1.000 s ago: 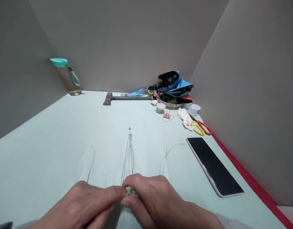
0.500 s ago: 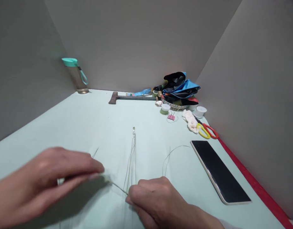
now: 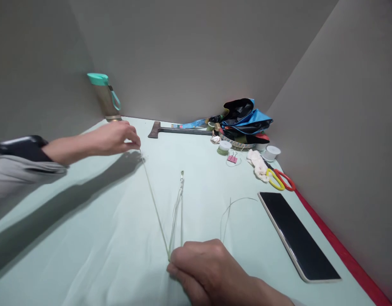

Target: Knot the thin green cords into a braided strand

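Note:
Thin pale-green cords (image 3: 173, 221) run from a small metal clasp (image 3: 182, 178) at mid-table down to my right hand (image 3: 211, 270). That hand is closed, thumb and forefinger pinching the cords at the front of the table. One cord (image 3: 153, 197) stretches taut from the pinch up and to the left, ending at my left hand (image 3: 119, 138). My left hand is closed on this strand above the table's far left part. Its wrist carries a black band with a dark device. The cord ends inside my right hand are hidden.
A hammer-like hatchet (image 3: 183, 130) lies at the back, a bottle (image 3: 105, 95) behind my left hand. Spools (image 3: 224, 147), a pink binder clip (image 3: 232, 158), scissors (image 3: 280, 178) and a blue-black bag (image 3: 247, 117) crowd the back right. A phone (image 3: 298, 236) lies at right, near a loose thread (image 3: 229, 208).
My left hand has moved away from my right hand, forward to the far left, drawing one cord out straight. My right hand keeps its pinch in nearly the same place.

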The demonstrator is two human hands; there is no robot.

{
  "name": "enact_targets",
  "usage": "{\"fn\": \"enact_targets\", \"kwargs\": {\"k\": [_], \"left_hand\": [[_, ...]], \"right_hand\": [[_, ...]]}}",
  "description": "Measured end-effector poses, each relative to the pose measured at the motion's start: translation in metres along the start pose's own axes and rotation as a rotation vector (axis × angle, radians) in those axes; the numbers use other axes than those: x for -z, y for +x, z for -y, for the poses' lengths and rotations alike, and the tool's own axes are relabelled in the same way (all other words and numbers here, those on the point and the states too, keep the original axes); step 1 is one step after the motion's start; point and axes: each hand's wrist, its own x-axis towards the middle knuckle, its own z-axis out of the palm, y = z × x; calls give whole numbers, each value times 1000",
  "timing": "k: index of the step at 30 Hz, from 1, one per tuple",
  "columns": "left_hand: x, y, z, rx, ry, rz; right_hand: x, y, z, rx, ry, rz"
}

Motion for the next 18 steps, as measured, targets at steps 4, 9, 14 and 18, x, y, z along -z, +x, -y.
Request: {"fn": "enact_targets", "kwargs": {"k": [4, 9, 14, 18], "left_hand": [[-46, -26, -36, -184, 133, -21], [-84, -88, -81, -396, -37, 192], [-102, -113, -84, -343, -112, 360], [-102, -105, -77, -399, -108, 393]], "right_hand": [[6, 0, 11, -84, 44, -12], [11, -2, 19, -219, 110, 12], [18, -2, 35, -392, 129, -27], [19, -3, 33, -325, 92, -74]]}}
